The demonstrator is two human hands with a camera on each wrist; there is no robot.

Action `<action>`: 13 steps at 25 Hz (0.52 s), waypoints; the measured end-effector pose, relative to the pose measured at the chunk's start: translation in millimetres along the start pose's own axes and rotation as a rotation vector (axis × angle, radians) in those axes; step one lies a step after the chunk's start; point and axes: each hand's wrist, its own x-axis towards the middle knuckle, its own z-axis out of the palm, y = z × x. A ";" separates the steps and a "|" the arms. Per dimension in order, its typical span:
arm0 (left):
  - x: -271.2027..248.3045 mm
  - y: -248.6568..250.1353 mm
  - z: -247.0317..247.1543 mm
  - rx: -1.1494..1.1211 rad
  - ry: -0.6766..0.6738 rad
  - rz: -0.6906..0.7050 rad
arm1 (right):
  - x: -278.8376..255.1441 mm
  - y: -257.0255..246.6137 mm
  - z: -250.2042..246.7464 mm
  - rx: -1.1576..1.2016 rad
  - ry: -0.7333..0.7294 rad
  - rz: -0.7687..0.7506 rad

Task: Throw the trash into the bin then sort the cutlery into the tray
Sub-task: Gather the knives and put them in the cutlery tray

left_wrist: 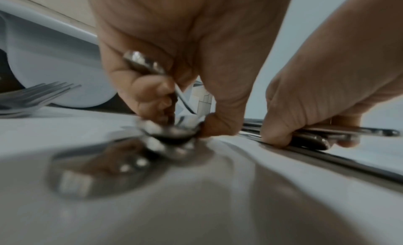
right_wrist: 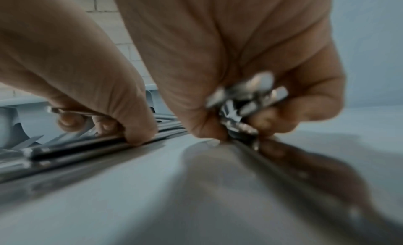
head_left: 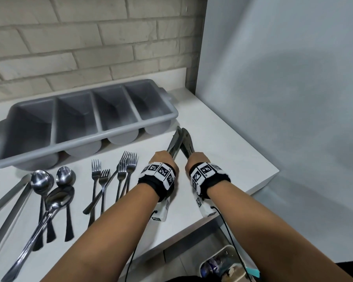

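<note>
My left hand [head_left: 162,156] and my right hand [head_left: 196,157] sit side by side on the white counter, just right of the forks. Each grips its own bundle of table knives. The left bundle [head_left: 174,142] and the right bundle [head_left: 186,141] lean together, their far tips meeting close to the grey tray's right end. In the left wrist view my left hand [left_wrist: 181,110] has its fingers curled round shiny handles [left_wrist: 141,59]. My right hand [right_wrist: 235,124] clamps several handle ends [right_wrist: 248,95]. The four-compartment tray [head_left: 80,94] stands empty.
Several forks [head_left: 120,169] lie left of my hands, several spoons [head_left: 49,184] further left, and long tongs [head_left: 12,198] at the far left. The counter's right edge [head_left: 273,174] is near. Below it, a bin [head_left: 222,265] holds trash. A brick wall stands behind.
</note>
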 end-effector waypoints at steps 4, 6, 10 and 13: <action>4.0 0.2 1.2 0.103 0.021 0.003 | 2.5 -3.2 2.9 -0.014 -0.017 0.049; 5.1 0.2 -0.9 0.136 0.007 0.007 | 3.8 -6.4 3.8 -0.004 -0.007 0.055; 5.7 -0.7 3.7 0.252 -0.026 0.048 | 1.9 -7.8 5.3 -0.058 -0.047 -0.003; 5.0 0.4 8.3 0.381 -0.048 0.067 | 0.0 -7.3 2.4 -0.042 -0.073 -0.008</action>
